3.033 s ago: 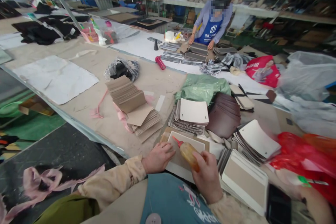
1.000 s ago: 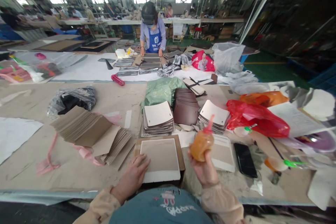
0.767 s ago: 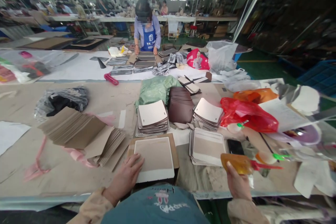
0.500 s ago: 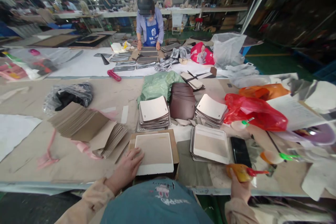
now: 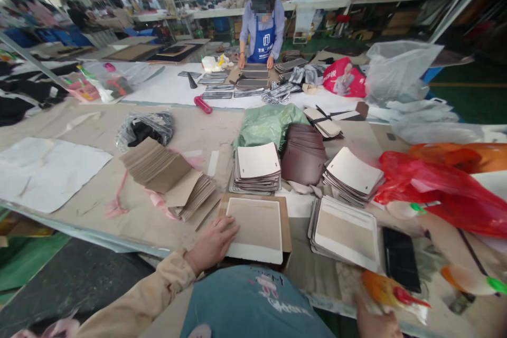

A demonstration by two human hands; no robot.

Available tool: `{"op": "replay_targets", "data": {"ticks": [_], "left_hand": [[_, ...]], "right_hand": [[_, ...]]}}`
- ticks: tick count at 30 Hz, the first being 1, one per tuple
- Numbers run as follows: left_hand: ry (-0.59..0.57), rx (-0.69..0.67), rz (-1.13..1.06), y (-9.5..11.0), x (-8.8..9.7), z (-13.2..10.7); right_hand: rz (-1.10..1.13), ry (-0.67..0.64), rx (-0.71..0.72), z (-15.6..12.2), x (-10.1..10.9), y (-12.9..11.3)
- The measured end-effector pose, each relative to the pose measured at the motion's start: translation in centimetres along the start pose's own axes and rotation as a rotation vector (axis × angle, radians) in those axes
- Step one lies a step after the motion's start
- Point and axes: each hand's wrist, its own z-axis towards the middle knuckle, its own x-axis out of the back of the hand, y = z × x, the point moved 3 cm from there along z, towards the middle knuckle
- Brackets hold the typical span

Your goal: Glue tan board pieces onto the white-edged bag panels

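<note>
My left hand (image 5: 217, 240) lies with its fingers stretched out on the left edge of a beige panel with a pale border (image 5: 255, 229). That panel rests on a brown cardboard box (image 5: 285, 222) right in front of me. At the table's front edge, my right hand (image 5: 376, 319) is blurred, its thumb and fingers apart. Just beyond it lies a yellow squeeze bottle with a red nozzle (image 5: 379, 288), which the hand does not appear to grip. A stack of similar bordered panels (image 5: 348, 232) sits between the box and a black phone (image 5: 401, 259).
Behind the box stand two stacks of pale panels (image 5: 258, 161) (image 5: 354, 171) and a dark brown stack (image 5: 303, 156). Tan card pieces (image 5: 156, 166) lie to the left. A red plastic bag (image 5: 439, 190) is at right. Across the table a co-worker (image 5: 261, 26) handles dark strips.
My right hand has let go of the yellow bottle and drawn back toward me; the bottle now lies on the table. My left hand stays on the panel. The view has turned left.
</note>
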Motion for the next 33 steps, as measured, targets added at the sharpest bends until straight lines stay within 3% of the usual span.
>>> {"op": "replay_targets", "data": {"ticks": [2,6,9,11,13,18,24,29,33], "left_hand": [[-0.003,0.013,-0.017,0.0,0.0,0.0],[-0.007,0.035,-0.029,-0.2,-0.1,-0.1],[-0.007,0.029,-0.022,-0.2,-0.3,-0.2],[-0.006,0.023,-0.012,-0.3,-0.4,-0.2],[-0.005,0.02,-0.003,-0.5,-0.5,-0.3],[-0.017,0.01,0.008,-0.7,-0.8,-0.4],[-0.021,0.025,-0.007,-0.4,-0.6,-0.4],[-0.003,0.049,-0.037,-0.2,-0.3,-0.2],[-0.017,0.072,-0.076,-0.1,0.0,-0.1]], "right_hand": [[-0.113,-0.088,-0.003,-2.1,0.0,-1.0],[-0.031,-0.393,0.234,-6.8,-1.1,-6.9],[0.087,-0.355,0.473,-8.3,-2.2,-13.0],[0.116,-0.316,0.625,-7.9,-3.6,-16.8],[0.124,-0.293,0.685,-6.3,-5.4,-19.9],[0.073,-0.288,0.815,-3.1,-10.2,-25.5],[0.014,-0.342,0.881,-3.2,-12.9,-27.0],[0.038,-0.369,0.875,-3.4,-12.6,-26.6],[0.123,-0.291,0.768,-2.7,-11.4,-27.3]]}}
